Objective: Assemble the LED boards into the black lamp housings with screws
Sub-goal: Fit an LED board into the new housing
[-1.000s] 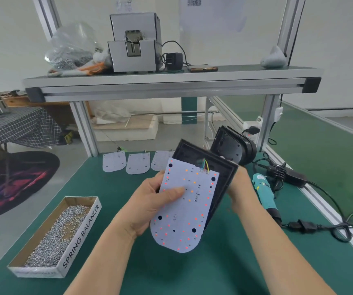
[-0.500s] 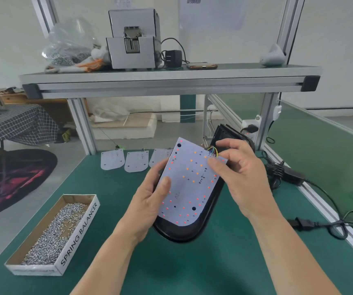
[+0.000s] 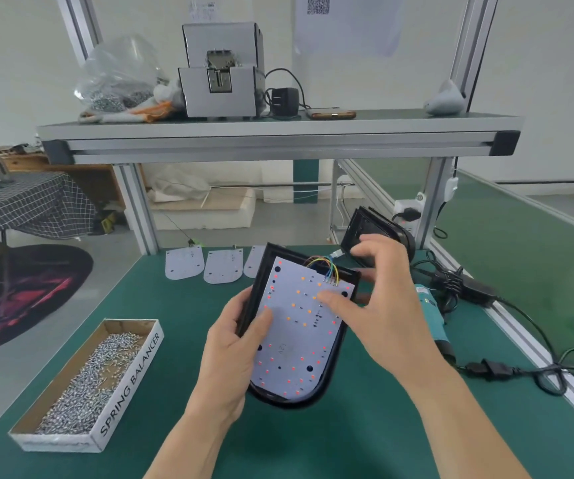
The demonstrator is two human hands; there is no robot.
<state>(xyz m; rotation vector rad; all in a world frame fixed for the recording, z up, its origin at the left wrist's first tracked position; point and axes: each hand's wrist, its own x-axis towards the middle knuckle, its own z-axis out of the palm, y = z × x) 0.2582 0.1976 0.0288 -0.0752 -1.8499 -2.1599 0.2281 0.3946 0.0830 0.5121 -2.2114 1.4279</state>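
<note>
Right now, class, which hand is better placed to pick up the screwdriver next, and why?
Probably the right hand: it only presses the LED board, and the teal screwdriver lies to its right; the left hand grips the housing.

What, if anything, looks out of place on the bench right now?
Only the coloured wires stand out: they loop up over the LED board at the black housing's top edge, untucked. Nothing looks spilled or damaged.
</note>
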